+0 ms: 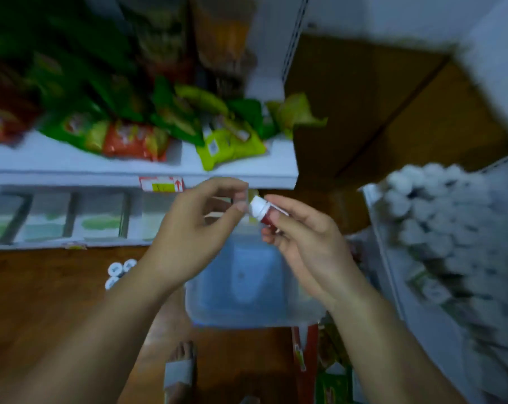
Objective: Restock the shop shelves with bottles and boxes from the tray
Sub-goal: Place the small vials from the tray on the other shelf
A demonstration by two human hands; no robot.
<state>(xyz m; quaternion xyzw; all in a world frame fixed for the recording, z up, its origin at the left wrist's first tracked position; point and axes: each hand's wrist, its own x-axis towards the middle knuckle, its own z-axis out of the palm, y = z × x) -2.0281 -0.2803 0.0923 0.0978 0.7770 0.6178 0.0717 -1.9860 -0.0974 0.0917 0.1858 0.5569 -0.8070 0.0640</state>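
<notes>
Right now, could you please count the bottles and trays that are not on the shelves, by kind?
Red bottle, held: 1
White-capped bottles on the floor: 3 visible
Clear tray: 1
Total: 5

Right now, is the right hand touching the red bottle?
Touching. Head view: the right hand grips the red bottle, fingers curled round its body.

One small red plastic bottle with a white cap (260, 212), one translucent plastic tray (248, 313) and three white round caps (119, 273) on the floor (43, 290) are counted; the shelved white-capped bottles (433, 228) are too blurred.
</notes>
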